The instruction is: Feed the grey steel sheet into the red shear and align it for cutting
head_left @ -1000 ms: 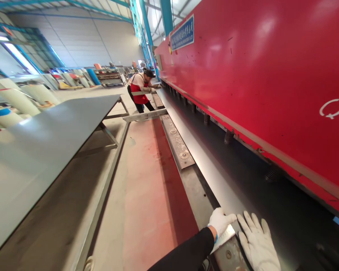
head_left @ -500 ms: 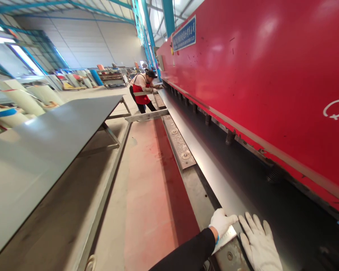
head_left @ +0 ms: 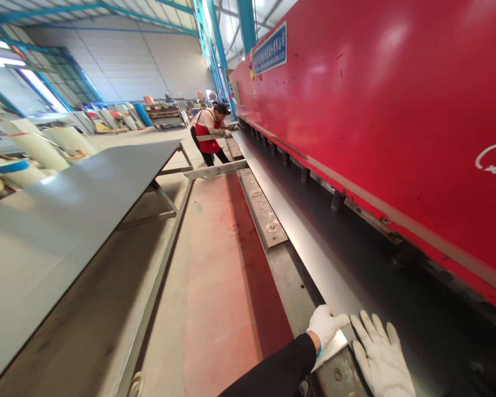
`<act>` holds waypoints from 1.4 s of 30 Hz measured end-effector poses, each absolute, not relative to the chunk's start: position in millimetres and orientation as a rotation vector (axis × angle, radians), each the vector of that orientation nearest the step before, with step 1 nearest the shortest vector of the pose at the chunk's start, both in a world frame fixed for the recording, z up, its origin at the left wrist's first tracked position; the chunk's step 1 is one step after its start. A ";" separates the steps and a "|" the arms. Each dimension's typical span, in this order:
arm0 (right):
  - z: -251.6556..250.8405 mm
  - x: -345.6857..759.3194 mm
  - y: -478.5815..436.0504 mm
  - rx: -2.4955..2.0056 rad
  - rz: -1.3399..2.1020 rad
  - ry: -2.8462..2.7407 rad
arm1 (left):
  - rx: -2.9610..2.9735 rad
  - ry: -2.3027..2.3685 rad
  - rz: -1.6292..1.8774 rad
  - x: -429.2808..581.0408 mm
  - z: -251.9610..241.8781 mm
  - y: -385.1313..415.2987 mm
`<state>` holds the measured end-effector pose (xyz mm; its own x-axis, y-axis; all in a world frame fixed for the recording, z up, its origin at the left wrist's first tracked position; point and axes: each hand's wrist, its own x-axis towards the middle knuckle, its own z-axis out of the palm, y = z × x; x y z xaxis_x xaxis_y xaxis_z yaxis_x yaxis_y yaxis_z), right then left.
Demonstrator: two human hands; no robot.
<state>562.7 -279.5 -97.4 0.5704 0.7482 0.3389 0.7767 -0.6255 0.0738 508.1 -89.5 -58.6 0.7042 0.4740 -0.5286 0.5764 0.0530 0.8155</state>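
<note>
My left hand [head_left: 324,326] wears a white glove and is closed, its thumb stretched right across the near end of a long metal sheet [head_left: 291,231]. Just below that thumb shows a shiny ruler [head_left: 333,348] with fine marks, partly covered by the hand. How the curled fingers hold it is hidden. My right hand [head_left: 382,353], in a pale grey-white glove, lies flat on the sheet with fingers spread, close beside the left thumb. The sheet runs under the red machine [head_left: 376,110].
A co-worker in a red apron [head_left: 209,132] leans over the sheet's far end. Large grey sheet [head_left: 86,193] rests on a stand at left. Spring-wrapped posts [head_left: 338,200] line the machine's underside. A steel frame [head_left: 165,275] surrounds a reddish panel [head_left: 219,286].
Both hands stay in nearly the same place on the sheet. The whole view shifts very slightly; nothing else visibly changes.
</note>
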 end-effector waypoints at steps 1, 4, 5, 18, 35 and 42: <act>-97.7 562.6 -279.9 -2.710 -0.524 -1.318 | 1.582 0.882 -0.096 507.9 -58.2 -89.5; -99.4 562.7 -280.4 -2.705 -0.530 -1.327 | 1.586 0.885 -0.101 507.6 -57.7 -89.5; -100.2 562.9 -280.3 -2.705 -0.530 -1.329 | 1.588 0.886 -0.103 507.7 -57.8 -89.4; -100.6 563.7 -277.9 -2.739 -0.462 -1.290 | 1.600 0.914 -0.093 507.1 -52.3 -90.0; -100.7 563.3 -277.7 -2.721 -0.505 -1.306 | 1.561 0.851 -0.067 508.9 -65.0 -89.0; -104.5 564.9 -281.8 -2.734 -0.428 -1.286 | 1.568 0.829 -0.062 508.6 -65.8 -88.1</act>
